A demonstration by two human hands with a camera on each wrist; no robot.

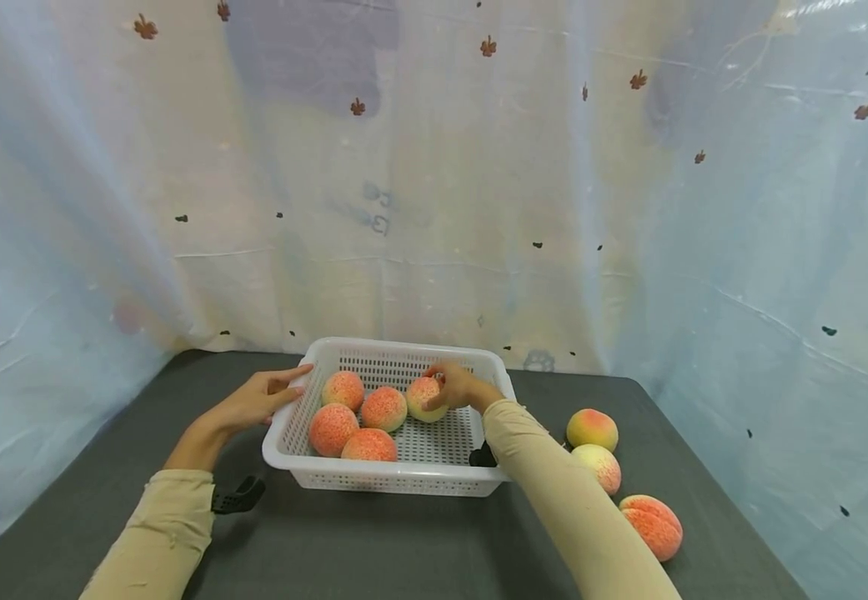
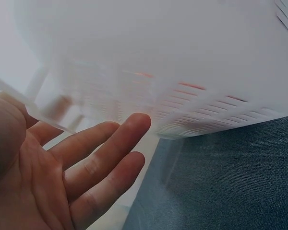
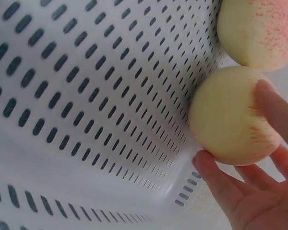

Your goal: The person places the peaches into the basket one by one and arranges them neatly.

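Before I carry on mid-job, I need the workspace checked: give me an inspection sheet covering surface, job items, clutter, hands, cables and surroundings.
Surface: dark grey table.
Job items: white basket holding five peaches; three loose peaches on the table, right of the basket, one partly hidden by the right sleeve.
Clutter: nothing seen.
Hands: left hand touches the basket's left rim; right hand grips a peach inside it.
Cables: nothing seen.
Surroundings: pale sheeting behind and at both sides.

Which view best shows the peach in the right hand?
Right wrist: the peach appears large, with the right hand gripping it. The head view shows it small, partly covered by that hand; the left wrist view shows no identifiable part.
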